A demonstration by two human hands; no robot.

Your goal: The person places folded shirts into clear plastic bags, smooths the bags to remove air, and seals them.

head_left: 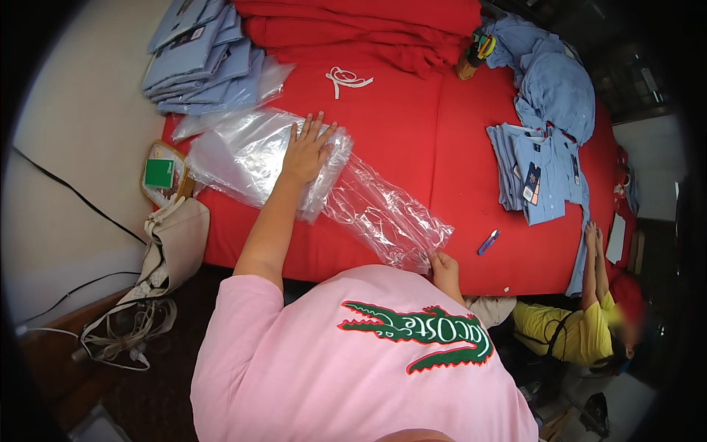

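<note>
My left hand (308,151) lies flat with its fingers spread, on a stack of clear plastic bags (247,151) at the left of the red-covered table. Down by the near edge, my right hand (445,272) pinches the corner of a single clear plastic bag (379,214). That bag stretches slantwise between the stack and my right hand, and its far end meets the stack beside my left hand. Beyond the stack, folded blue shirts (195,66) in clear bags are piled up.
Right of centre are folded blue shirts with tags (541,173) and a small blue cutter (487,242). Behind them lie heaped blue shirts (549,81), a holder with tools (475,57) and red cloth (361,29). A white tape (346,79) lies mid-table. At right, a co-worker in yellow (567,331) touches blue cloth.
</note>
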